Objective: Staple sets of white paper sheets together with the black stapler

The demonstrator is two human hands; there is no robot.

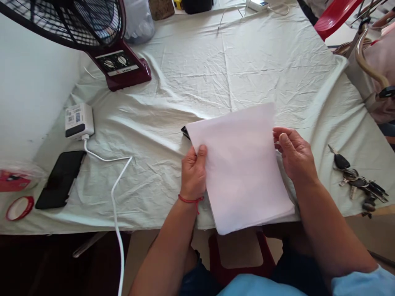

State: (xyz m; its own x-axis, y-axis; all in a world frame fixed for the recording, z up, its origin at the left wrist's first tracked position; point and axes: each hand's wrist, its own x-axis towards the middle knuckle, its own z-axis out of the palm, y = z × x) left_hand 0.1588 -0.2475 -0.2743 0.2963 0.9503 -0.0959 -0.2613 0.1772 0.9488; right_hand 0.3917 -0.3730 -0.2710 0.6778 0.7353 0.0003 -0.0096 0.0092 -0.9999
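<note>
Smooth white paper (pixel 243 172), seemingly stacked, on creased cloth (pixel 191 78).

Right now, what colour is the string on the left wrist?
Red: wrist string, clearest in the head view.

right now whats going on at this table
A person seated at a cloth-covered table holds a white paper by its two side edges: left hand on the left edge, right hand on the right. The paper lies at the near edge of the table and overhangs it a little. Something small and dark peeks out behind its far left corner. Keys lie to the right; a phone, charger and fan are to the left.
</note>
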